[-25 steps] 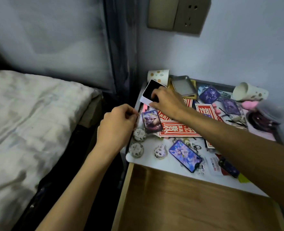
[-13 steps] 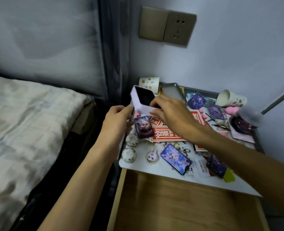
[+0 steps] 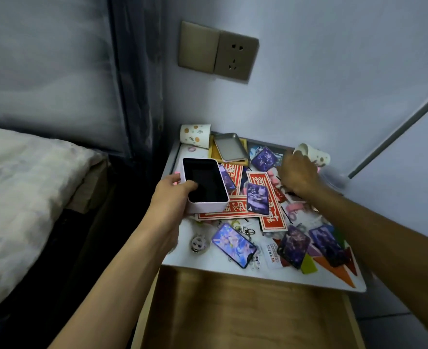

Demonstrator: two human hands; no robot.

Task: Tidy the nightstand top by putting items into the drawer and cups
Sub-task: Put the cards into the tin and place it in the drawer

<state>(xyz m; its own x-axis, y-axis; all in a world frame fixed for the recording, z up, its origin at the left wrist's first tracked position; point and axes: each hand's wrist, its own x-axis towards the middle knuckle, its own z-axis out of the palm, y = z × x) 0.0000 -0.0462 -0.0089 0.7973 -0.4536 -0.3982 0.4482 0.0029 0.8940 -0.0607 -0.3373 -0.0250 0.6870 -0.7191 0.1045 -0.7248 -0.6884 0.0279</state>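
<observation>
My left hand (image 3: 174, 195) grips a pale pink open box (image 3: 205, 186) with a black inside, held over the left edge of the nightstand top (image 3: 223, 263). My right hand (image 3: 297, 176) reaches across the clutter to a spotted paper cup lying on its side (image 3: 317, 156) at the back right, and its fingers touch the cup's rim. Whether they curl round the rim is hidden. A second spotted cup (image 3: 195, 136) stands upside down at the back left. Picture cards, red paper strips (image 3: 270, 200) and keychains cover the top. The wooden drawer (image 3: 243, 311) stands pulled out below.
A grey tin lid (image 3: 229, 149) lies at the back of the top. The bed (image 3: 24, 197) is close on the left, across a dark gap. A wall socket (image 3: 219, 51) sits above the nightstand. A grey rail (image 3: 396, 127) slants at the right.
The pink box passed from my right hand to my left hand and now sits level. My right hand moved to the back right, up to the tipped cup.
</observation>
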